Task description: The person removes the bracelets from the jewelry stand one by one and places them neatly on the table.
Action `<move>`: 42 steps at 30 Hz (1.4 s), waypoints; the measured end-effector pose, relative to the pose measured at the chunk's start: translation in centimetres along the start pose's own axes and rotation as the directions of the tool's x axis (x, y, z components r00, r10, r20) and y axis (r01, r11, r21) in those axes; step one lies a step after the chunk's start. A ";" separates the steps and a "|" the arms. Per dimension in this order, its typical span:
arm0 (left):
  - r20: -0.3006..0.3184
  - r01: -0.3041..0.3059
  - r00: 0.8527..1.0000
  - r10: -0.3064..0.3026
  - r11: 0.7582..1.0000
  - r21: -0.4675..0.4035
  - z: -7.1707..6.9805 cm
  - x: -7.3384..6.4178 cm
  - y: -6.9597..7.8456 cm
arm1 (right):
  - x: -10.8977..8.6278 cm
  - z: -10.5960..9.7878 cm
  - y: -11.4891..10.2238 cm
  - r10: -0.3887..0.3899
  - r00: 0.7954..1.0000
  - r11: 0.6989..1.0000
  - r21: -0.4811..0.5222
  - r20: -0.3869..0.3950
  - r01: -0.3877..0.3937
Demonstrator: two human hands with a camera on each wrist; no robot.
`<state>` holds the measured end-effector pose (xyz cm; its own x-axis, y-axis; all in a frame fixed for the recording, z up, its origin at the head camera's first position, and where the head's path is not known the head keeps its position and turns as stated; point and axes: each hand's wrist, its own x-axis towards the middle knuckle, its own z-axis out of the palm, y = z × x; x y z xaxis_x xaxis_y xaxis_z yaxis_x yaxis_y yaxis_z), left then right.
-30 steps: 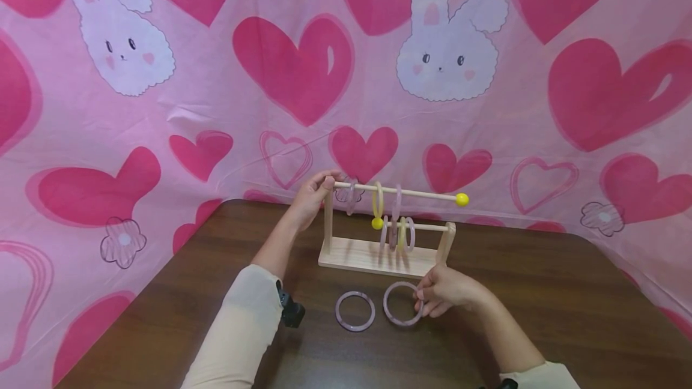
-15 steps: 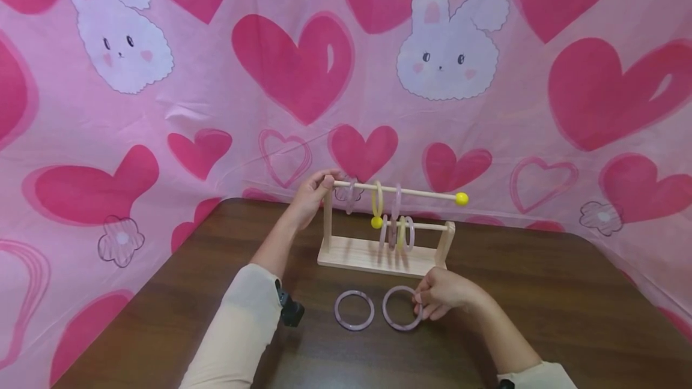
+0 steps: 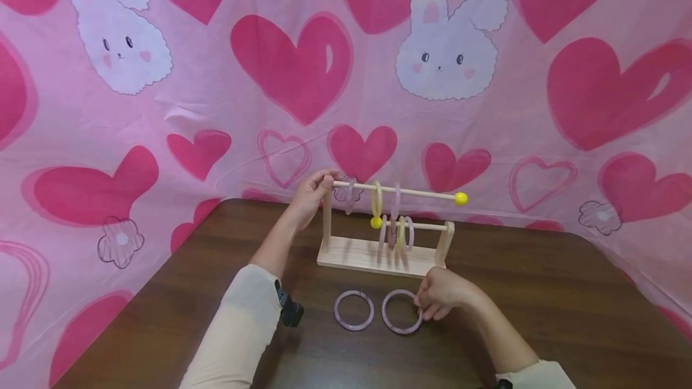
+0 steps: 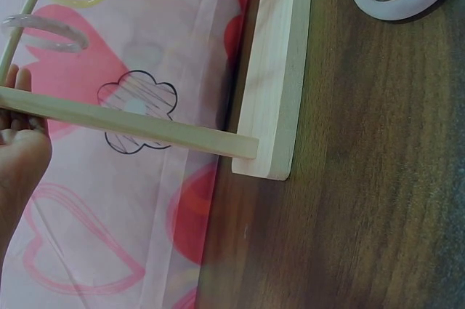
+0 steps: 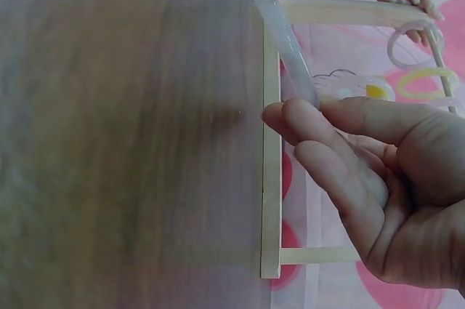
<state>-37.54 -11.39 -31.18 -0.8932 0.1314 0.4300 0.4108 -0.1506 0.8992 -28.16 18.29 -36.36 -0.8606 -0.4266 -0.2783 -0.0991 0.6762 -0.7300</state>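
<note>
A wooden bangle stand [image 3: 351, 253] rises from the table, with a long upper rod [image 3: 424, 194] and a shorter lower rod. My left hand [image 3: 309, 200] grips the top of its left post [image 4: 138, 123], where the upper rod joins. Pale purple and yellow bangles hang on both rods. In front of the stand, my right hand [image 3: 446, 290] pinches the right edge of a purple bangle [image 3: 402, 332] between thumb and fingertips. The right wrist view shows that bangle [image 5: 289, 47] slanting up from the fingertips. Whether it touches the table is unclear.
Another purple bangle [image 3: 354, 329] lies flat on the brown table [image 3: 178, 317], left of the pinched one. Yellow balls cap the upper rod's right end [image 3: 461, 199] and the lower rod's left end [image 3: 375, 223]. A pink heart-and-rabbit cloth [image 3: 373, 95] hangs behind.
The pinched bangle has come slightly down and nearer to me, its far edge lowering away from the stand. My left hand has kept its grip on the post.
</note>
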 end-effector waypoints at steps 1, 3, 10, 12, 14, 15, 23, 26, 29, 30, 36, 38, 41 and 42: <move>0.003 -0.004 1.000 0.004 1.000 -0.005 0.0 0.0 0.0 | 0.0 0.0 0.0 -0.002 1.000 1.000 -0.001 -0.007 0.002; 0.006 -0.009 1.000 0.009 1.000 -0.009 0.0 0.0 -0.1 | 0.0 0.0 0.0 -0.007 1.000 1.000 -0.005 -0.014 0.007; 0.016 -0.015 1.000 0.015 1.000 -0.015 0.0 0.0 -0.1 | -0.1 0.0 0.1 -0.004 1.000 1.000 -0.018 -0.010 0.004; 0.016 -0.015 1.000 0.015 1.000 -0.011 -0.1 -0.1 0.0 | -0.1 0.1 0.0 -0.004 1.000 1.000 -0.024 -0.017 0.003; 0.013 -0.015 1.000 0.015 1.000 -0.002 -0.1 -0.1 0.0 | -0.1 0.1 0.0 -0.005 1.000 1.000 -0.028 -0.020 0.004; 0.010 -0.013 1.000 0.013 1.000 0.002 -0.1 -0.1 0.0 | -0.1 0.1 0.0 -0.006 1.000 1.000 -0.029 -0.020 0.005; 0.013 -0.014 1.000 0.014 1.000 0.013 -0.1 -0.1 -0.1 | -0.1 0.3 -0.1 -0.008 1.000 0.999 -0.033 -0.021 0.007; 0.016 -0.021 1.000 0.021 1.000 0.008 -0.1 -0.1 -0.1 | 0.0 0.2 0.0 -0.006 1.000 0.999 -0.037 -0.022 0.005; 0.014 -0.024 1.000 0.024 1.000 0.005 -0.1 -0.1 -0.2 | 0.0 0.2 0.0 -0.007 1.000 0.999 -0.040 -0.018 0.006; 0.012 -0.024 1.000 0.024 1.000 0.003 -0.1 0.0 -0.2 | 0.0 0.2 0.0 -0.007 1.000 0.999 -0.041 -0.017 0.006; 0.012 -0.032 0.999 0.032 0.999 -0.014 -0.1 0.0 -0.2 | 0.1 0.1 0.0 -0.001 1.000 0.999 -0.037 -0.014 0.000; 0.015 -0.033 0.999 0.033 0.999 -0.017 -0.1 0.0 -0.3 | 0.1 0.1 0.0 -0.003 1.000 0.999 -0.033 -0.015 0.002; 0.014 -0.026 1.000 0.026 1.000 -0.011 -0.1 0.0 -0.2 | 0.0 0.1 -0.1 -0.019 1.000 0.999 -0.032 -0.010 0.018; 0.013 -0.020 1.000 0.020 1.000 -0.010 -0.1 0.0 -0.2 | -0.1 0.1 -0.1 -0.021 1.000 0.999 -0.031 -0.009 0.021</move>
<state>-37.68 -11.49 -31.38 -0.8823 0.1409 0.4492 0.4268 -0.1632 0.8895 -28.07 18.22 -36.34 -0.8628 -0.4355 -0.2570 -0.1324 0.6850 -0.7164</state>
